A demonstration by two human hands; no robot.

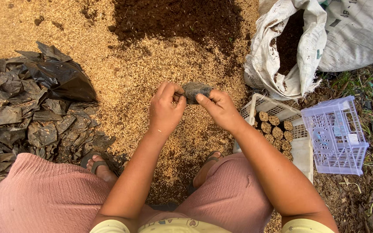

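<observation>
My left hand point(165, 108) and my right hand point(219, 108) both pinch a small black plastic bag point(196, 91), held between them above a heap of pale rice husk point(152, 69). The fingers of both hands grip the bag's edges. I am squatting, with pink-trousered knees and sandalled feet below the hands.
A pile of black plastic bags point(31, 103) lies at the left. Dark soil point(173, 19) tops the husk heap. An open white sack of soil point(288, 47) stands at the right, with a white tray of filled bags point(277, 127) and a pale lilac crate point(335, 136) beside it.
</observation>
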